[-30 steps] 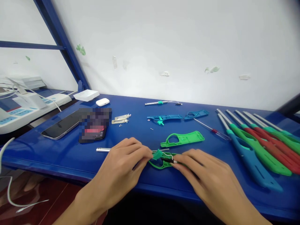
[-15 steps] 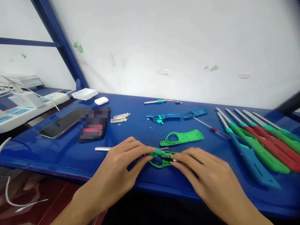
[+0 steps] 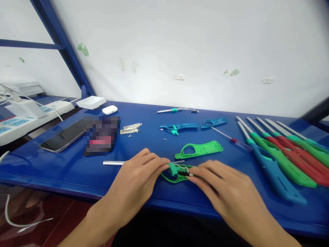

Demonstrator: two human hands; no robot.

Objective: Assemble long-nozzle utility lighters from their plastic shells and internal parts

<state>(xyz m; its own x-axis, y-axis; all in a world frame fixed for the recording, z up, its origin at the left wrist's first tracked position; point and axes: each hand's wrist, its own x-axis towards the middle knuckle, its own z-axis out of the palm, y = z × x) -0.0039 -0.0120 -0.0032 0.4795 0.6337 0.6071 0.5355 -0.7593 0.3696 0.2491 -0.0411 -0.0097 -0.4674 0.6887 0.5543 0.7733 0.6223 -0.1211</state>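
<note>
A green lighter handle half (image 3: 167,178) lies on the blue table between my hands, partly covered by them. My left hand (image 3: 140,176) is closed, its fingertips pinching a teal plastic piece (image 3: 174,169) at the handle's finger loop. From beneath that hand a silver lighter tube (image 3: 112,163) sticks out to the left. My right hand (image 3: 218,183) is closed too, thumb and fingers gripping the end of a small black igniter (image 3: 183,173) with a white wire, over the handle half. Just behind lies the matching green handle half (image 3: 203,149), hollow side up.
Several assembled lighters (image 3: 277,164) lie at right, near a screwdriver (image 3: 240,144). Blue handle halves (image 3: 187,126), another tube assembly (image 3: 167,110) and clear plastic parts (image 3: 130,131) lie farther back. Left are phones (image 3: 64,135), a white earbud case (image 3: 110,109) and a power strip (image 3: 15,121).
My left fingers have shifted slightly and drawn together, so more of the teal piece shows and it reaches lower into the loop. My right hand keeps its grip on the black igniter.
</note>
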